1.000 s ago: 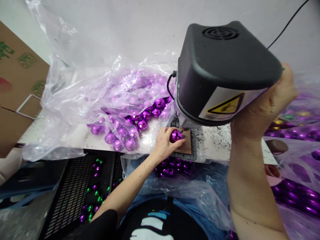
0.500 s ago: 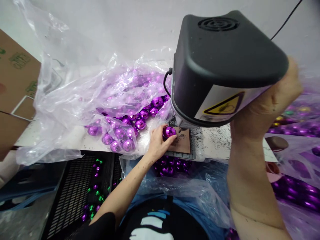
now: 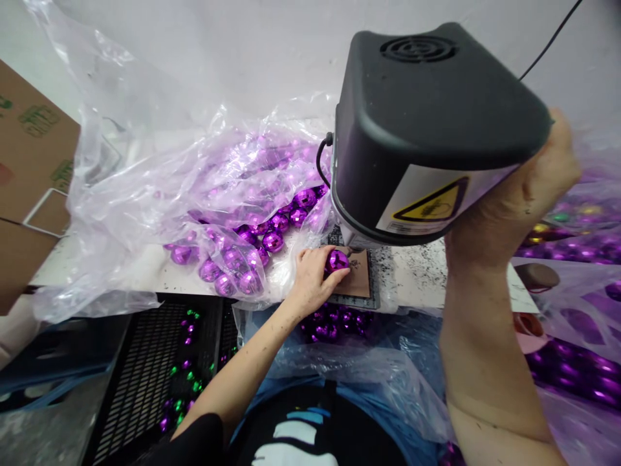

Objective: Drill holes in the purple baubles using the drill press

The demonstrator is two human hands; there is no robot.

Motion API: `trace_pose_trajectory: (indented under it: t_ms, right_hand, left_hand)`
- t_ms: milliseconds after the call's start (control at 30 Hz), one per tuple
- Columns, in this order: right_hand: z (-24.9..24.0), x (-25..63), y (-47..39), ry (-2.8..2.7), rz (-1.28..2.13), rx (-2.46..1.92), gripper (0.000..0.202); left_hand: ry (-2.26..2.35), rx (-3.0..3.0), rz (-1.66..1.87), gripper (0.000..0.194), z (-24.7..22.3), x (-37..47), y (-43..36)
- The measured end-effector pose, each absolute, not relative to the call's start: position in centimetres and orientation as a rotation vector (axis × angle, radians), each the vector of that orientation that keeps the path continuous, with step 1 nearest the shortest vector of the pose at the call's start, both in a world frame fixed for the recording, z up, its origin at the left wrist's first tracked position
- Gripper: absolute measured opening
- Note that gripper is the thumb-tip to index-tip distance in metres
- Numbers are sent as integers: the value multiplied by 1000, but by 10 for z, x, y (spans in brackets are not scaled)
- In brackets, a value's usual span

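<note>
Between the thumb and fingers of my left hand (image 3: pixel 313 278) is a shiny purple ball (image 3: pixel 338 261), held over a brown board (image 3: pixel 358 279) on a dark base. Just above and right of the ball stands a black machine (image 3: pixel 436 110) with a round vent and a yellow warning label. My right hand (image 3: pixel 519 188) is raised at the machine's right side, mostly behind its housing, and its fingers are hidden. What it grips there cannot be made out.
Clear plastic bags (image 3: pixel 145 194) with many purple balls (image 3: pixel 272 241) cover the left of the white table (image 3: pixel 417 278). A cardboard box (image 3: pixel 33 162) stands far left. Below is a black crate (image 3: pixel 130 369) with green and purple balls. Bagged purple balls (image 3: pixel 572 372) lie right.
My left hand has moved slightly right with the purple ball, bringing it further over the brown board. The machine and my right hand appear shifted a little left.
</note>
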State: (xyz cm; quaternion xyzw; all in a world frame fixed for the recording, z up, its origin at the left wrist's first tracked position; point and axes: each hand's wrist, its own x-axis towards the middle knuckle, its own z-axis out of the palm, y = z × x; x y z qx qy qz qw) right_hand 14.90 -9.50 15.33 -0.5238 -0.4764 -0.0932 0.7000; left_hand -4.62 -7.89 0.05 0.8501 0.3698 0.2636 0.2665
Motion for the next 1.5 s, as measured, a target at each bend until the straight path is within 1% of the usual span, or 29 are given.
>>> trace_pose_trajectory:
  t_ms: [167,400,667,900,967,1067,1133,1200,1300,1433,1500]
  right_hand:
    - [153,150,-95,-1070,-190,-1133,60]
    - [153,152,-97,-1065,-162,-1158,60]
    - [153,151,-96,-1073,-162,-1150,56]
    - [156,152,-111,-1084,-223,-1278,61]
    - [151,149,-123,-1083,-311,-1321,53]
    - [136,142,-144,-1122,-479,-1335,32]
    - [125,137,-157,-1158,-549,-1339,27]
    - [115,134,-166,-1201,-551,-1353,22]
    - [104,131,-172,-1273,-492,-1299,9]
    - [95,125,-172,-1299,-498,-1253,1]
    - [92,121,-172,-1260,-482,-1295,6]
  left_hand:
    - [1018,2377,764,43,-5,-30,-85]
    - [1036,2301,824,37,-10,-28,-85]
    - [1005,2364,805,41,-15,-22,-84]
    - [1005,2383,777,39,-16,-23,-85]
    - [1004,2383,774,38,-16,-22,-85]
    - [992,2381,785,39,-16,-22,-84]
    - [983,2380,793,40,-17,-23,-84]
    - [978,2378,803,42,-18,-23,-84]
    - [987,2369,815,44,-18,-23,-84]
    - [985,2354,810,44,-18,-23,-85]
    - [973,2353,809,44,-18,-23,-85]
